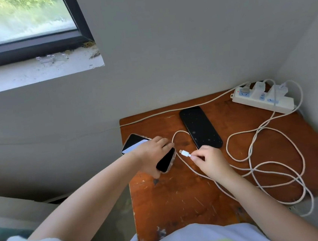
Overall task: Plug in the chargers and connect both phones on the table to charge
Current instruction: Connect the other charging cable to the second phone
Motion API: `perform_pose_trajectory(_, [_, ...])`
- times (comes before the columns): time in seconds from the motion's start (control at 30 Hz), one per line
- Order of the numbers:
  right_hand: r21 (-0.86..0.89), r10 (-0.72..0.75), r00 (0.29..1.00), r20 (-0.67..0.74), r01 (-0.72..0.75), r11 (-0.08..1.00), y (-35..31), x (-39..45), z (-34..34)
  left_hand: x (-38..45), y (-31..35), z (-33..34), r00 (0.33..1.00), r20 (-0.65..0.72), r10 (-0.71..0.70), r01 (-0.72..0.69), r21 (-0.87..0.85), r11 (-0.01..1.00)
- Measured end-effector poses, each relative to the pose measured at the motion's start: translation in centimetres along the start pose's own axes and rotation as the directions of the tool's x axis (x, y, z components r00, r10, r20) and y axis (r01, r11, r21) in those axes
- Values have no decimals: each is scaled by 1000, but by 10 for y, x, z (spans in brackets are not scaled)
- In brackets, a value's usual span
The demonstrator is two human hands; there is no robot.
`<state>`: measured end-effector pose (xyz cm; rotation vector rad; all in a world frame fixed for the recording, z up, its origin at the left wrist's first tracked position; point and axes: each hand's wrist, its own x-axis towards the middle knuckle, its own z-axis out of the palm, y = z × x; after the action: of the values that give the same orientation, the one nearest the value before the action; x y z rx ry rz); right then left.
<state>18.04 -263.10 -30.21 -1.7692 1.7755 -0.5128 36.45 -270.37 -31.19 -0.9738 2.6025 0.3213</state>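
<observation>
A phone in a pale patterned case (166,160) lies at the left edge of the worn brown table (182,196), and my left hand (153,150) grips it across the middle. My right hand (207,160) pinches the white cable connector (185,154), its tip pointing at that phone's lower end, a short gap away. A second black phone (200,127) lies face up mid-table, with a cable running to its lower end. At the back right corner sits a white power strip (262,99) with two white chargers (259,87) plugged in.
Long loops of white cable (265,148) sprawl over the right half of the table and hang past its front right corner. The strip's own cord (173,111) runs along the back edge. Grey walls close in behind and right; a window is upper left.
</observation>
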Motion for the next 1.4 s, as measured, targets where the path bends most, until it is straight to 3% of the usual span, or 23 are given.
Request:
perform_pose_trajectory(0.13, [-126, -168, 983, -79, 157, 980, -22, -11, -28, -21, -2, -7, 972, -199, -122, 79, -213, 974])
perform_pose_trajectory(0.27, [-252, -256, 957, -134, 217, 943, -45, -23, -50, -38, 5, -10, 930, -296, -219, 110, -343, 933])
perform_pose_trajectory(0.57, [-357, -261, 965, -39, 230, 905, -59, -18, -46, -45, 27, -14, 883, -360, -300, 106, -470, 876])
perform_pose_trajectory(0.9, [-424, -193, 977, 95, 215, 880, -64, -12, -49, -42, 37, -4, 861, -391, -326, 115, -473, 873])
perform_pose_trajectory(1.17, [-452, -227, 970, 91, 244, 858, -73, 1, -45, -41, 36, -9, 872, -357, -335, 131, -489, 862])
perform_pose_trajectory(1.4, [-432, -293, 956, 24, 274, 859, -68, 0, -41, -39, 36, -11, 840, -387, -380, 139, -523, 841])
